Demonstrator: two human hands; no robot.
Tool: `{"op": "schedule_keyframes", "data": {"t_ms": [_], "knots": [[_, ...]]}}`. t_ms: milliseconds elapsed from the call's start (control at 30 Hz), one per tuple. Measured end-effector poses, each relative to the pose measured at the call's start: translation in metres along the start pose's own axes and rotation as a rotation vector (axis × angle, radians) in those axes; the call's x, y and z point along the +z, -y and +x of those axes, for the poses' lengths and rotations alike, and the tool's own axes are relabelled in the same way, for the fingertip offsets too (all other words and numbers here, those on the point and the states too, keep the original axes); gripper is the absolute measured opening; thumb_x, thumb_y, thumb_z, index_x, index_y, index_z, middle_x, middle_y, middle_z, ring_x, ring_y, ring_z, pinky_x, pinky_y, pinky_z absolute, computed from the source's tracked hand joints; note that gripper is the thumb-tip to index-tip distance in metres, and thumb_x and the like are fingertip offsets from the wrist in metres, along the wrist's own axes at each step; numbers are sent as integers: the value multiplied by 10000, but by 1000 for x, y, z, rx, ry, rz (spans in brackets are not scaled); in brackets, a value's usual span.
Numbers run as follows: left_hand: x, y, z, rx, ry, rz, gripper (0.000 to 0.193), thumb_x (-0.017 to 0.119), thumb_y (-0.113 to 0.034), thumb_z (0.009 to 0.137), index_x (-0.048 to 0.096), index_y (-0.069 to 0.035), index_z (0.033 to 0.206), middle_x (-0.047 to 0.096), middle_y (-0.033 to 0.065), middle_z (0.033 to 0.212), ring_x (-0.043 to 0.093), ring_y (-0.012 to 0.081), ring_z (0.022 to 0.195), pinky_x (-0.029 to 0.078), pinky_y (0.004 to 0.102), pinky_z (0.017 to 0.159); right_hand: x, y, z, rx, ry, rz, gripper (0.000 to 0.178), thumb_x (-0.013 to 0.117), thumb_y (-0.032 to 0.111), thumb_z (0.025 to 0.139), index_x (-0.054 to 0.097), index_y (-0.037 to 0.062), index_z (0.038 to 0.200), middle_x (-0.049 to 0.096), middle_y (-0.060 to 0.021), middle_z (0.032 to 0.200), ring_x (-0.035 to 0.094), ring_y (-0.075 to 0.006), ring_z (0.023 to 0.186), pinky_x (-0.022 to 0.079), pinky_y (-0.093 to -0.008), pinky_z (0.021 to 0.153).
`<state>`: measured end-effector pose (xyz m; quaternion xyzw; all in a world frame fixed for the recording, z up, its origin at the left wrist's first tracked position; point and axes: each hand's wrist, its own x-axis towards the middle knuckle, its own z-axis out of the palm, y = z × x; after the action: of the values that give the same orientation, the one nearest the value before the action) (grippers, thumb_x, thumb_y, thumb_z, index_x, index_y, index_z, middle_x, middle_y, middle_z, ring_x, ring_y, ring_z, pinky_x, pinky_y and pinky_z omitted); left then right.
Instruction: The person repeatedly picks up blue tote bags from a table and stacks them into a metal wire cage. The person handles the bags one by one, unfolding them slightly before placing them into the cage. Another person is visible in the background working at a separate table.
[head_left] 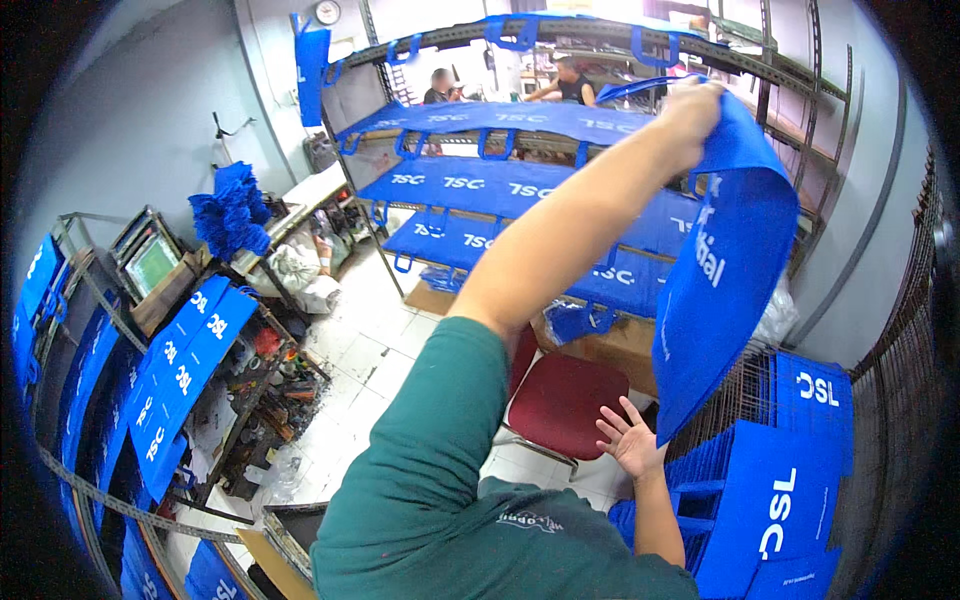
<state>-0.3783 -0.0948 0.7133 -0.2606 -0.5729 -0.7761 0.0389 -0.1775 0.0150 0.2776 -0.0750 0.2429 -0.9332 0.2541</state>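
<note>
My left arm stretches up across the view, and my left hand [695, 115] is closed on the top of a blue tote bag [725, 270] with white print. The bag hangs down in a curve on the right side, its lower corner close to my right hand. My right hand [632, 440] is open with spread fingers; whether it touches the bag's corner I cannot tell. Beyond the left arm stands a metal rack [600, 32] with rows of blue bags [450, 182] laid flat on its tiers, their handles hanging over the edge.
Stacked blue bags [770, 500] sit at lower right beside a wire rack [905, 290]. A red chair [568, 400] stands before me. At left are a cluttered bench [245, 400] and printed blue panels [180, 380]. Two people [572, 85] are behind the rack.
</note>
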Motion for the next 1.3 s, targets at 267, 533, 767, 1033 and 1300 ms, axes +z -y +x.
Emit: {"op": "schedule_keyframes", "data": {"t_ms": [267, 533, 767, 1033, 1300], "knots": [[-70, -60, -98, -31, -235, 125, 207, 494, -201, 906, 586, -17, 932, 623, 100, 805, 617, 206, 674, 531, 351, 657, 49, 49, -53, -273, 64, 412, 706, 386, 593, 856, 344, 85, 1344, 483, -200, 1271, 563, -355, 1045, 485, -498, 824], [-180, 1, -106, -184, -157, -26, 142, 607, -200, 867, 575, -64, 841, 614, 18, 695, 570, 91, 521, 471, 195, 457, 50, 140, -86, -456, -215, -176, 506, 533, -69, 706, 476, 3, 1204, 513, -76, 1161, 553, -116, 942, 517, -170, 668], [-137, 129, -17, -374, -34, -28, 222, 623, -223, 858, 567, -11, 827, 618, 73, 716, 543, 90, 502, 431, 145, 397, 40, 254, -143, -563, -210, -676, 400, 554, 58, 831, 504, -22, 1219, 555, -120, 1189, 556, -211, 1043, 471, -298, 874], [116, 286, 118, -418, 300, -225, 248, 721, -211, 783, 575, -18, 838, 596, 72, 659, 520, 79, 467, 433, 141, 404, -7, 390, -265, -860, -752, -689, 394, 488, 271, 912, 486, 23, 1218, 557, -196, 1150, 618, -323, 949, 545, -328, 710], [248, 423, 223, -414, 790, -236, 412, 617, -239, 840, 494, -14, 1163, 586, 111, 1085, 589, 186, 938, 488, 315, 822, -17, 380, -280, -1068, -1187, -794, 527, 592, 83, 765, 469, 18, 1274, 546, -76, 1206, 637, -196, 779, 544, -292, 688]]}}
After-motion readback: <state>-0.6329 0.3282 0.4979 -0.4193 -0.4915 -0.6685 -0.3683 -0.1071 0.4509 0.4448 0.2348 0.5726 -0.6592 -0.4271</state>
